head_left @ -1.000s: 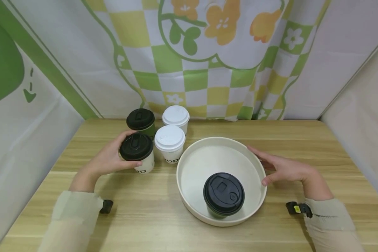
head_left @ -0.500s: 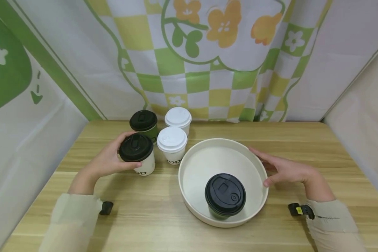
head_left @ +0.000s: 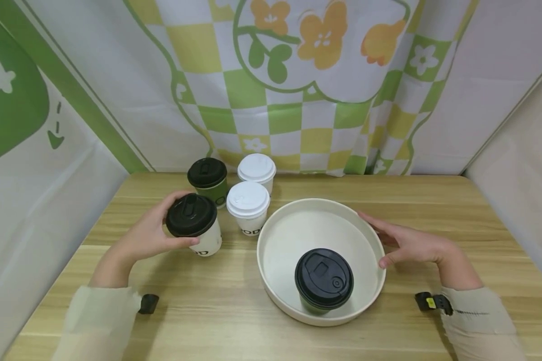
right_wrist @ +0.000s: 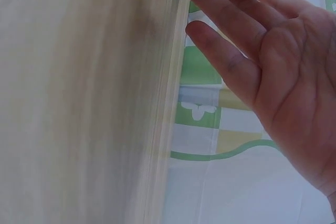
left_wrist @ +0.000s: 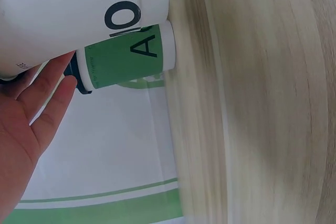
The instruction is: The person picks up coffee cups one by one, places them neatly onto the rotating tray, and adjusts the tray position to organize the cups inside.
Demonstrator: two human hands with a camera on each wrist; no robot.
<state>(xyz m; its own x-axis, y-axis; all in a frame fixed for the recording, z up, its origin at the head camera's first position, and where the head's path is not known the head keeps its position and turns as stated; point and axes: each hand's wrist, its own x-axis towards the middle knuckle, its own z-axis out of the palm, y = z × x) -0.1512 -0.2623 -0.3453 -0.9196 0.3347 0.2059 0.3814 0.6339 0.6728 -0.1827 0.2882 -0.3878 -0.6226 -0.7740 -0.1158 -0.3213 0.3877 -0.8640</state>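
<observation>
My left hand [head_left: 149,235] grips a white paper coffee cup [head_left: 210,240] with a black lid, thumb on the near side and fingers behind the lid's rim. The cup leans slightly toward the hand. Behind it stands a green paper cup [left_wrist: 123,59], black-lidded too. Over on the right, my right hand [head_left: 411,243] rests against the outer side of a round cream tray [head_left: 293,235], its thumb at the rim. In the right wrist view the fingers [right_wrist: 226,59] look fairly straight beside the tray's wall. Inside the tray, near its front, sits another black-lidded green cup [head_left: 323,278].
Two white-lidded paper cups stand between the held cup and the tray: a nearer one [head_left: 248,205] and a farther one [head_left: 256,173]. All rest on a wooden table [head_left: 221,311]. A checked curtain [head_left: 316,120] hangs along the table's back edge.
The left hand has drawn the white cup slightly left and toward the body, and the cup now tilts more. The right hand and tray keep their places; the head view shifted a little.
</observation>
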